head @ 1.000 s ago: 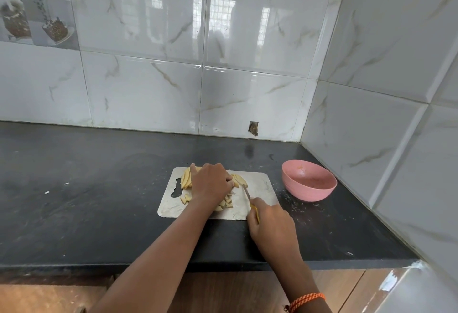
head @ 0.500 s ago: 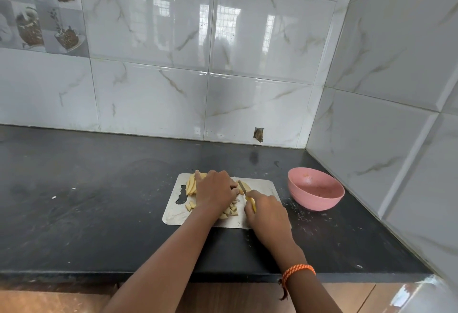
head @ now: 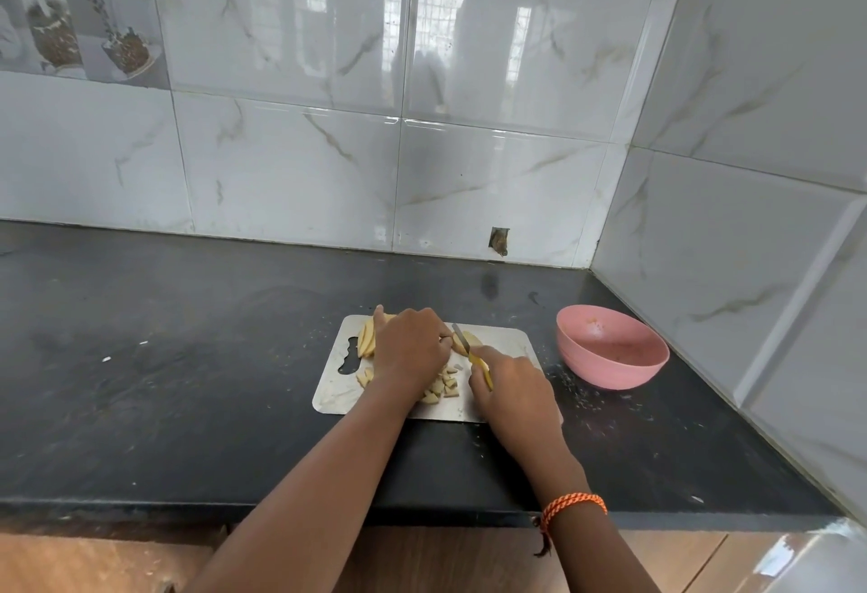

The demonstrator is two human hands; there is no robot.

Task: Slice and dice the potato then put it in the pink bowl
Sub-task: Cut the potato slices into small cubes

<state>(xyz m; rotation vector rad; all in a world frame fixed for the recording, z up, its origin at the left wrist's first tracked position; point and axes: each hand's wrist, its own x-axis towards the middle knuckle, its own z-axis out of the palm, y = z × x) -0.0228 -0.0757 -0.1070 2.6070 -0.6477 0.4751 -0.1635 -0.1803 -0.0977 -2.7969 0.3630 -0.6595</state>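
Observation:
A steel cutting board (head: 509,343) lies on the black counter. Pale yellow potato strips (head: 367,339) lie at its back left, and small diced pieces (head: 443,388) sit near its middle. My left hand (head: 410,348) presses down on the potato strips, covering most of them. My right hand (head: 509,388) grips a yellow-handled knife (head: 469,353), whose blade meets the potato just right of my left fingers. The pink bowl (head: 612,347) stands to the right of the board, with only specks inside.
The black counter (head: 187,358) stretches left, with its front edge near me. White tiled walls close the back and the right side, close behind the bowl. Crumbs lie scattered between board and bowl.
My right hand has shifted forward with the knife, bringing the blade up to the potato by my left fingers. The camera view has tilted slightly.

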